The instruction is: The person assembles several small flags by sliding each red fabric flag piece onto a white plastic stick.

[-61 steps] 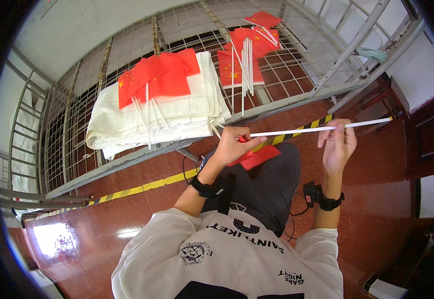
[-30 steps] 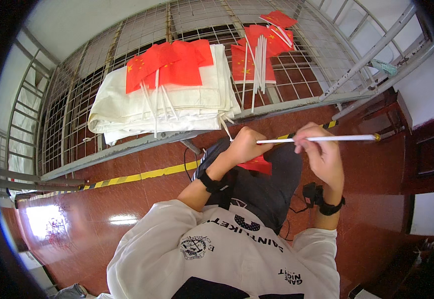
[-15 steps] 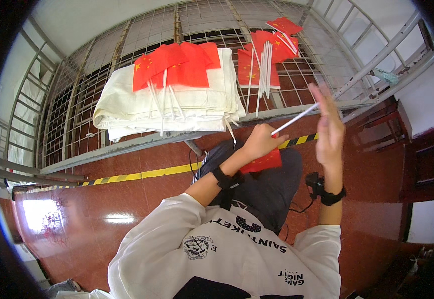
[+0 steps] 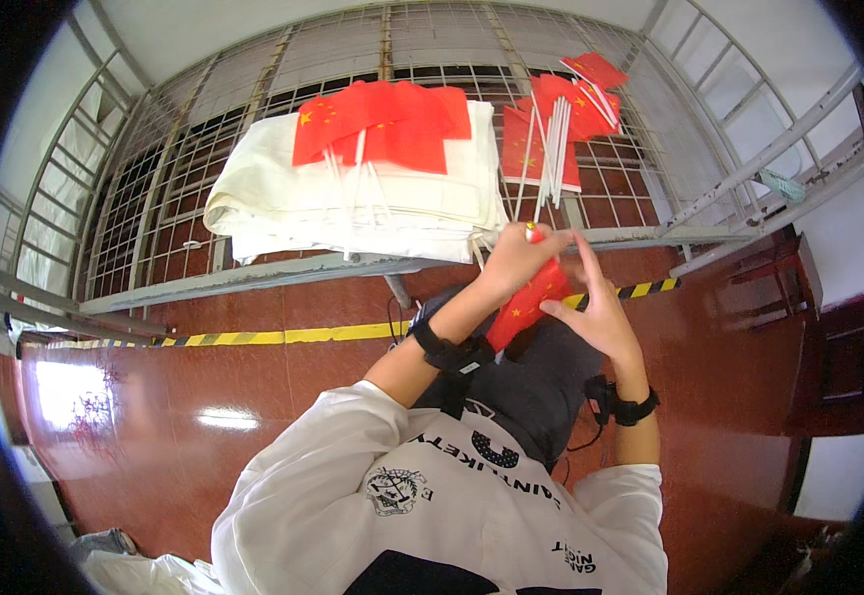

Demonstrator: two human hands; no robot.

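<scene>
Over my lap, my left hand (image 4: 519, 263) is closed on a small red paper-like flag (image 4: 523, 307) with yellow stars. A small yellowish tip pokes out above the fingers, and most of its stick is hidden. The flag hangs down between my hands, partly creased. My right hand (image 4: 601, 315) is curved around the flag's right side, thumb at its edge and index finger stretched toward my left fingertips. Its fingers are apart. Ahead, a pile of red flags on white sticks (image 4: 382, 124) lies on folded white cloth (image 4: 253, 193).
More flags (image 4: 541, 149) with a bundle of white sticks lie right of the cloth on the wire-mesh bed frame (image 4: 154, 218). The frame's metal front rail (image 4: 283, 275) runs ahead of my knees. Yellow-black tape (image 4: 323, 333) crosses the red floor.
My right hand has come left and down, from the white stick's end to the flag. The flag has risen between my hands, and the stick no longer shows. The view has shifted slightly.
</scene>
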